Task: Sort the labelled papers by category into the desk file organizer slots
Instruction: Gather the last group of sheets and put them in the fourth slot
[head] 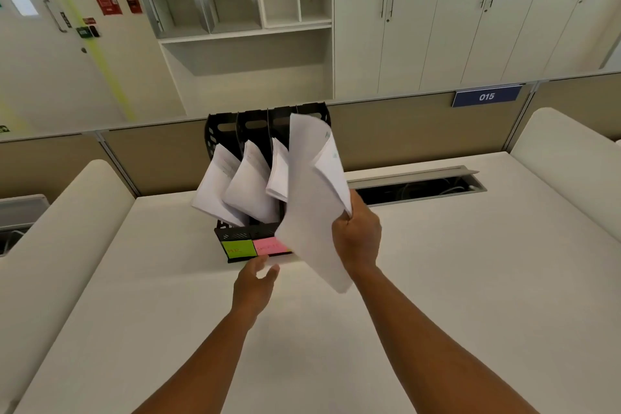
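Right hand [357, 239] grips curled white papers [311, 208] over the black organizer [242, 131]; left hand [254, 282] loose; green note [237, 248] reads "HR".

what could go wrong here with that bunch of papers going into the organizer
1. The right hand grips the held papers only at one edge and they fan apart, so a sheet might slip out.
2. Papers already in the black file organizer lean far forward; the incoming bunch could knock them.
3. The held papers hide the right-side slot labels past the pink note, so they may go in the wrong slot.
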The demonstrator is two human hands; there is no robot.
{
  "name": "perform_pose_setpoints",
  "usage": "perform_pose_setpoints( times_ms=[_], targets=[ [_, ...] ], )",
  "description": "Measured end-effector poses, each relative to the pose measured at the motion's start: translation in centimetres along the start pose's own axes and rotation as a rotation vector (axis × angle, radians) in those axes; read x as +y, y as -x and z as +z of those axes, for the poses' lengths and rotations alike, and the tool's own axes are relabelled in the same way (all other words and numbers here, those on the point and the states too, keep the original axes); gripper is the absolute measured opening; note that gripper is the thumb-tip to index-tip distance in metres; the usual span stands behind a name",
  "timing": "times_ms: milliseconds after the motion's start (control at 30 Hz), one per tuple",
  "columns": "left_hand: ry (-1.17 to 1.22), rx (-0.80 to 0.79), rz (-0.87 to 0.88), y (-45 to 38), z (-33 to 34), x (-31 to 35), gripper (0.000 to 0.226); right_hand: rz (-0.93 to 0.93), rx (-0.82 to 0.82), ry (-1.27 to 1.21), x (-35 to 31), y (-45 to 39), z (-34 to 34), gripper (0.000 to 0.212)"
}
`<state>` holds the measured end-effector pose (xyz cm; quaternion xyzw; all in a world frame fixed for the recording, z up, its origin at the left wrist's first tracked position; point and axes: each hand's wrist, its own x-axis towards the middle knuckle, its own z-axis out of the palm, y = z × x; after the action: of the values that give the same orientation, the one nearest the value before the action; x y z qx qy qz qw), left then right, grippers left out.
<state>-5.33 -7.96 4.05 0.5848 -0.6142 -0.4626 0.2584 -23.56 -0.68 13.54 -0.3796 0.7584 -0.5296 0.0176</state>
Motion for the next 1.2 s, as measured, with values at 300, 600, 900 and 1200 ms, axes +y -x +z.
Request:
perform_pose_setpoints(
  times_ms=[300, 600, 900, 1200],
  targets=[
    [-0.34, -0.206, -0.027, -1.8, 1.2, -1.8, 0.045, 0.005, 0.137, 0.045, -3.3, -5.9, 0.5, 0.012],
    [-0.652, -0.341, 0.007, -4.4, 2.3, -3.4, 0.067, 0.025, 0.214, 0.158, -4.1, -10.0, 2.5, 0.017],
    [-0.847, -0.337, 0.053, -5.8, 3.6, -4.5, 0.08, 0.045, 0.154, 0.046, -2.4, -11.5, 7.1, 0.032],
    [-0.89, -0.381, 0.056, -8.2, 4.4, -4.7, 0.1, 0.009, 0.148, -0.069, -1.1, -14.1, 10.9, 0.047]
  ],
)
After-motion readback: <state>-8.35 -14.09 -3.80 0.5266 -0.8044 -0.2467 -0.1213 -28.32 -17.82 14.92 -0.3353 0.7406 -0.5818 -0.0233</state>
